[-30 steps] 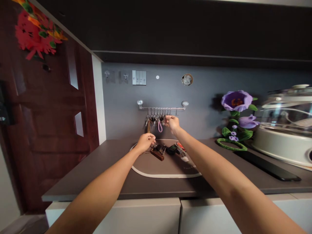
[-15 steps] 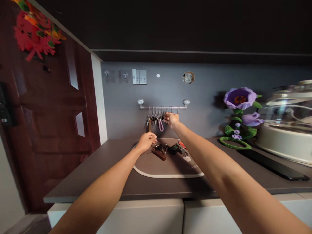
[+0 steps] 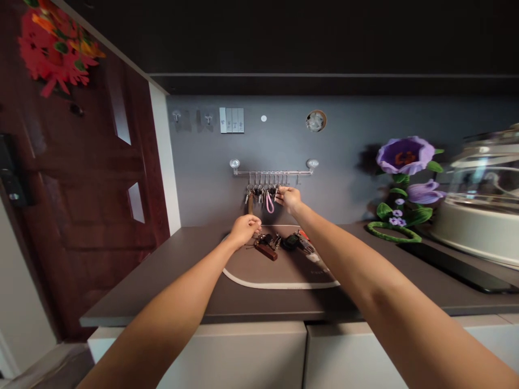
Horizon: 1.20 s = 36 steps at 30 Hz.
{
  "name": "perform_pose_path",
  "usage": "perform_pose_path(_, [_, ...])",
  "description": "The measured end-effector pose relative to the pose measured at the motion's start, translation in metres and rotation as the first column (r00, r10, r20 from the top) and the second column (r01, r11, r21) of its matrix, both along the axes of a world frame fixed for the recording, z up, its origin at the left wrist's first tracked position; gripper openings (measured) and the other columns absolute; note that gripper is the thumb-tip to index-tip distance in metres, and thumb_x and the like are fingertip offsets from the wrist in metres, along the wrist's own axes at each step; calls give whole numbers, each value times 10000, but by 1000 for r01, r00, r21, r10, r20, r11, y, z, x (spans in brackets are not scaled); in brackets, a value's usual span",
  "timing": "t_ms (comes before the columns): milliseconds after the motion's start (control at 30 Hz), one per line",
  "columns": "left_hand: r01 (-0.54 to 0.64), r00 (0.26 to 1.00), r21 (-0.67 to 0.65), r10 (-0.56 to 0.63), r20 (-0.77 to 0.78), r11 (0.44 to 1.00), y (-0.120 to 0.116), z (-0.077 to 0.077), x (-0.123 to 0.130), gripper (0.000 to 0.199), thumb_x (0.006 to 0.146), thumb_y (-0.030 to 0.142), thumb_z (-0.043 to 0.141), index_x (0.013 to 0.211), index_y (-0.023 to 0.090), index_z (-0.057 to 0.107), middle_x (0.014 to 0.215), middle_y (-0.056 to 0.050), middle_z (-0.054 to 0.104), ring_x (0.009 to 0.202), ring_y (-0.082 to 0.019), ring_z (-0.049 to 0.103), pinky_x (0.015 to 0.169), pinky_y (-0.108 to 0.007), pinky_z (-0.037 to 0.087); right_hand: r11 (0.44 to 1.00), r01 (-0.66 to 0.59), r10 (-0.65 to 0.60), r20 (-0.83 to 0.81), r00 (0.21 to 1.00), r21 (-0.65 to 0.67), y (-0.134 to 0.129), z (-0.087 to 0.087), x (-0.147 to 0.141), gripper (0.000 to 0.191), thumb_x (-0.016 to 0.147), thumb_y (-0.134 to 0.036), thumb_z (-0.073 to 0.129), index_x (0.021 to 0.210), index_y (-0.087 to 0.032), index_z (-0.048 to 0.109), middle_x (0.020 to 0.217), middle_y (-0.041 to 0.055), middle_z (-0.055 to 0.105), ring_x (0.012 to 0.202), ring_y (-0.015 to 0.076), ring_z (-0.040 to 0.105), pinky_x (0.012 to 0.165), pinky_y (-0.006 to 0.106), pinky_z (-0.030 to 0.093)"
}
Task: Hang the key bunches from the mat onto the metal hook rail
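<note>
A metal rail (image 3: 275, 173) with a row of hooks is fixed to the grey wall; several keys (image 3: 259, 195) and a pink loop (image 3: 270, 202) hang from it. My right hand (image 3: 288, 199) is at the right end of the hanging keys, fingers pinched at a hook; what they grip is too small to make out. Lower left, my left hand (image 3: 245, 229) is closed just above the mat, below a hanging brown strap (image 3: 250, 205); its grip is unclear. Beside it on the brown mat (image 3: 279, 277) lie a brown key holder (image 3: 266, 250) and a dark round fob (image 3: 290, 241).
Purple fabric flowers (image 3: 405, 155) with a green ring base stand at the right, near a black flat object (image 3: 458, 267) and a white appliance with a clear cover (image 3: 478, 224). A dark shelf (image 3: 324, 43) overhangs the counter. A red-brown door (image 3: 101, 216) is at the left.
The view has shifted slightly, so the counter and rail appear a little higher. Both hands stay in nearly the same places relative to the rail and mat.
</note>
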State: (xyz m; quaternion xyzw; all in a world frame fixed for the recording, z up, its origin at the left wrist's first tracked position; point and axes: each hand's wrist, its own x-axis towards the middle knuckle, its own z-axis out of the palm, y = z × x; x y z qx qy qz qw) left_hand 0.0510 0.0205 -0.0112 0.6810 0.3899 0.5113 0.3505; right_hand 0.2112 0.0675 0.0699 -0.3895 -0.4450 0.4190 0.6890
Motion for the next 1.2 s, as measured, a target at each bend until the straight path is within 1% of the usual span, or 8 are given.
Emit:
perform_pose_path(200, [-21,996,50,25,-83,999,-7,4,1,99,679,167,567,758,114,590,658,-44,636,586,-103,568,600,-218,448,998,64,-64,49,997,6,2,-3,-3,143,751,-117,465,614,-149,488,538,-28,511,470,45,466,475,166,395])
perform_pose_path(433, [-72,973,121,96,-208,990,-14,8,0,192,660,229,594,812,116,620,690,-42,638,621,-118,563,634,-231,431,997,82,-83,96,992,12,-6,-9,3,49,704,-123,507,667,-150,523,587,-23,536,491,44,474,495,172,387])
perform_pose_path(633, [-41,966,167,82,-247,985,-14,7,-3,208,673,243,584,841,131,631,763,-60,650,687,-137,578,675,-242,436,997,80,-79,136,988,3,-22,-17,12,24,693,-134,523,692,-143,545,627,-7,550,514,51,484,499,180,386])
perform_pose_path(833, [-57,940,233,131,-315,971,-27,14,-2,186,672,238,587,817,144,655,823,-59,663,727,-147,579,709,-245,430,1000,22,-22,241,970,2,-47,-32,21,22,667,-164,570,657,-145,573,638,-1,570,536,59,480,538,196,393])
perform_pose_path(900, [-44,931,243,128,-342,969,-30,15,0,189,684,244,573,822,150,660,826,-53,667,726,-147,582,709,-242,427,1000,0,-3,281,960,12,-54,-39,24,42,657,-187,583,670,-148,585,644,-2,577,557,66,485,572,208,398])
perform_pose_path(1033, [7,897,260,109,-429,966,-33,16,5,191,700,276,551,785,158,675,793,-42,673,703,-150,584,675,-238,415,996,-30,-5,385,923,84,-63,-52,33,98,647,-245,589,678,-152,592,643,-4,583,603,88,499,634,238,398])
perform_pose_path(1133, [32,853,311,136,-504,950,-33,19,11,176,690,288,558,737,176,685,778,-37,676,711,-155,583,675,-239,399,990,-39,-31,488,872,132,-70,-59,40,137,653,-282,583,691,-151,596,663,2,597,622,101,506,661,251,393])
perform_pose_path(1200, [50,808,345,165,-566,937,-33,23,16,157,673,300,575,684,191,688,753,-33,677,704,-157,579,680,-244,387,985,-25,-73,552,831,169,-76,-63,45,149,664,-294,573,707,-154,601,697,10,613,643,113,518,672,256,389])
